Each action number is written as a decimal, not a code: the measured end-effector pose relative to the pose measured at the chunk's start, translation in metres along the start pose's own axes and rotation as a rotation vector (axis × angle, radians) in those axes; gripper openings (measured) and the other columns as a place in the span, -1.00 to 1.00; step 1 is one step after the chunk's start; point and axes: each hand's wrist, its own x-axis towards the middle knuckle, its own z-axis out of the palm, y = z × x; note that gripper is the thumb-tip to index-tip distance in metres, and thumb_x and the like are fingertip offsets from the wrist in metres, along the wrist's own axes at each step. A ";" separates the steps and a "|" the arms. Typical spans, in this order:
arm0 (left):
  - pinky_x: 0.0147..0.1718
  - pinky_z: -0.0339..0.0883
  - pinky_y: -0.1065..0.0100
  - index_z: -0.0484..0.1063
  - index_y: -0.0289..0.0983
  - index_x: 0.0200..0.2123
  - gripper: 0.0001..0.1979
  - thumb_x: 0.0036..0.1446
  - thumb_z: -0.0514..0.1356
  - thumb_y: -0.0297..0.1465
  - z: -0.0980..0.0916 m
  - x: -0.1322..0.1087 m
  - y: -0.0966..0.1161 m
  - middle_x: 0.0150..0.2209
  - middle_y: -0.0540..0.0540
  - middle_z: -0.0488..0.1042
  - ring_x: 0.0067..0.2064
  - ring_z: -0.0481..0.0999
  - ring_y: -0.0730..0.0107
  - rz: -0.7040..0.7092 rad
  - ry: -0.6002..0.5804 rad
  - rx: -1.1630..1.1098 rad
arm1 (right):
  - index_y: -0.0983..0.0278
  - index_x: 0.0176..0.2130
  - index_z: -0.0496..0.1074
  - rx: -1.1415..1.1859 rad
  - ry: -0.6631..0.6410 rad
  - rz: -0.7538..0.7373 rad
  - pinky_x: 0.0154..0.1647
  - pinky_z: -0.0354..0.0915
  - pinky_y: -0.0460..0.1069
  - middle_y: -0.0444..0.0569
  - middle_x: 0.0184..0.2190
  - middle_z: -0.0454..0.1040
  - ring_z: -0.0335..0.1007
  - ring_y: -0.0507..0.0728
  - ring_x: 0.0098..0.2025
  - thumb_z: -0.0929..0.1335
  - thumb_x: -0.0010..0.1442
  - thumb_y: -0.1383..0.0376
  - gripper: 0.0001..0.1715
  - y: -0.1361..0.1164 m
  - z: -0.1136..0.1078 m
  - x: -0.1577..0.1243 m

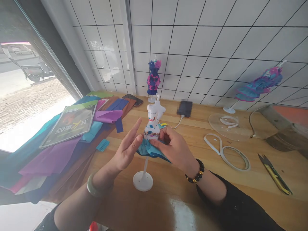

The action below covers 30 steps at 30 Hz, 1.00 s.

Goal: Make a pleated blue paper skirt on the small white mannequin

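Mannequin: small white mannequin point(151, 119), upright on its stem point(145, 165) and round base point(143, 181), between both hands.
Blue paper: crinkled blue paper point(148, 149) gathered around the mannequin's hips, flaring below them.
Right hand: right hand point(175, 148) pinching the blue paper at the mannequin's hip, thumb in front.
Left hand: left hand point(126, 149) opened out, fingers straight, gripping nothing visible; thumb beside the paper, contact unclear.
Handling: paper probably light, soft, easily torn or creased; mannequin likely light, stiff, tippy. Best held by gathered folds and by stem or base.
Table: smooth wooden table point(125, 208) under the mannequin, glossy in front of it.
Left of mannequin: coloured sheets point(53, 157) in an overlapping pile.
Right of mannequin: tape roll point(247, 163); beyond it, scissors point(275, 175).
Behind mannequin: dressed figure point(154, 78) near a white tiled wall point(190, 40).
Far left of mannequin: bright window point(36, 86), street outside.
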 end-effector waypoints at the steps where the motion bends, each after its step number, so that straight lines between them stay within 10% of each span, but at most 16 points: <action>1: -0.12 0.33 0.25 -0.11 -0.20 0.31 -0.32 0.20 0.07 -0.16 0.000 0.000 0.000 -0.20 -0.13 0.52 -0.20 0.45 0.32 -0.012 -0.014 -0.027 | 0.22 -0.47 0.12 0.013 -0.006 0.001 -0.49 0.15 -0.09 -0.20 -0.52 0.19 0.14 0.00 -0.46 0.37 0.08 0.13 -0.64 0.000 0.000 0.000; 12: -0.15 0.37 0.22 0.36 -0.27 0.09 -0.52 0.15 0.13 -0.18 -0.004 0.009 0.000 -0.14 -0.15 0.54 -0.07 0.47 0.11 -0.082 -0.077 -0.105 | 0.22 -0.45 0.14 0.115 -0.083 0.032 -0.51 0.15 -0.10 -0.19 -0.51 0.22 0.13 -0.01 -0.48 0.37 0.08 0.09 -0.64 0.000 -0.003 0.002; 30: -0.32 0.40 0.40 0.33 -0.34 0.04 -0.42 -0.09 0.36 -0.37 -0.001 0.018 -0.002 -0.19 -0.17 0.55 -0.28 0.54 0.34 -0.320 -0.007 -0.260 | 0.25 -0.41 0.22 -0.005 -0.098 0.003 -0.47 0.17 -0.09 -0.16 -0.49 0.28 0.19 0.00 -0.45 0.27 0.22 0.13 -0.73 0.002 -0.005 0.003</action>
